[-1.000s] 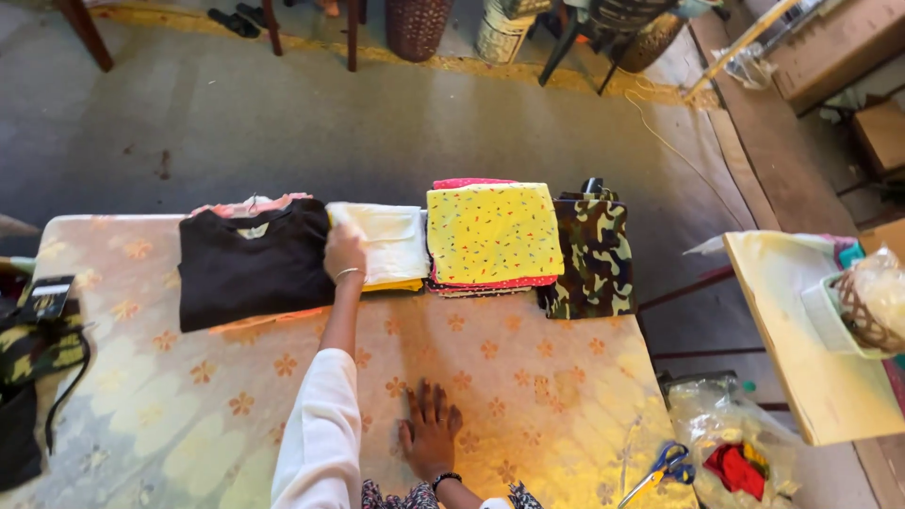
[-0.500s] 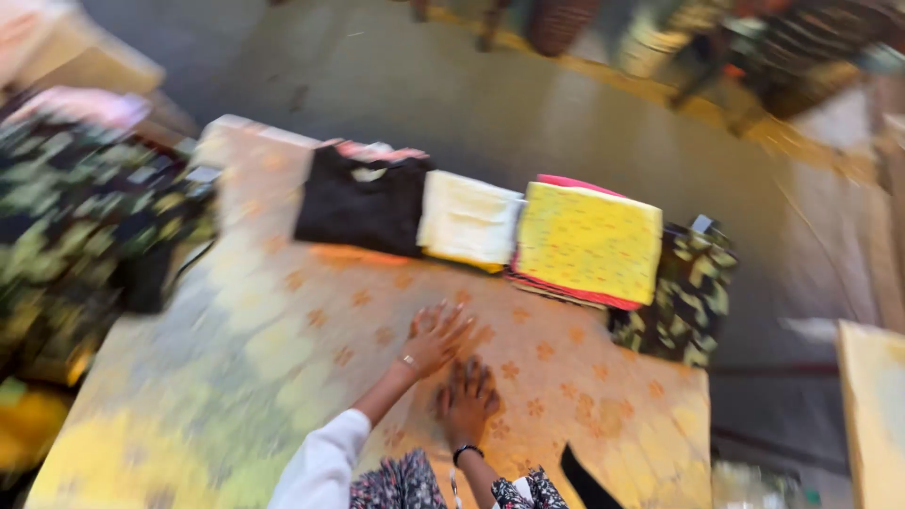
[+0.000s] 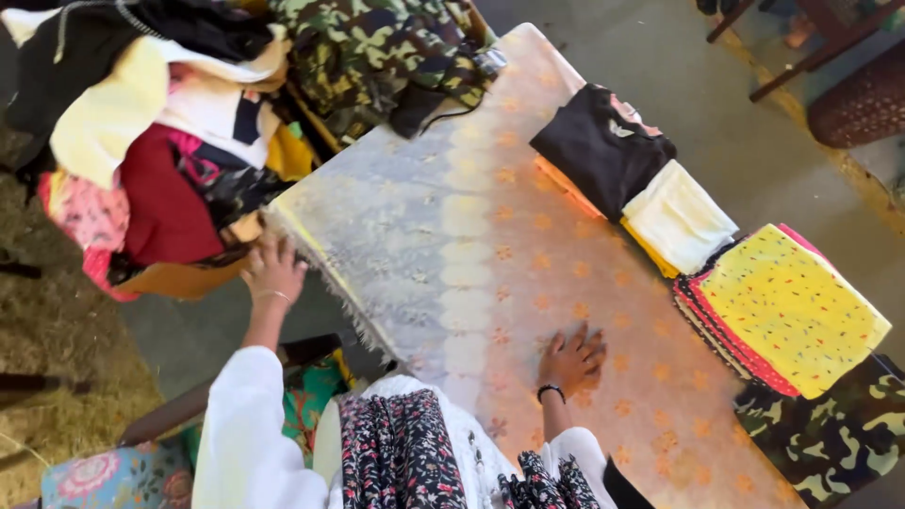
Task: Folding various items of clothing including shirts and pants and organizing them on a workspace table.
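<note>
The left hand [image 3: 273,270] reaches out to the heap of unfolded clothes [image 3: 160,141] beside the desk [image 3: 452,236], fingers spread and touching its lower edge, gripping nothing yet as far as can be seen. The right hand [image 3: 568,361] lies flat, fingers splayed, pressed on the patterned desk cover. Along the far edge sit folded pieces in a row: a black shirt [image 3: 599,146], a cream cloth [image 3: 679,217], a yellow printed stack [image 3: 787,306] and a camouflage garment [image 3: 834,434]. This looks like the fetching step: the left hand would need to close on one garment and pull it free of the tangle.
</note>
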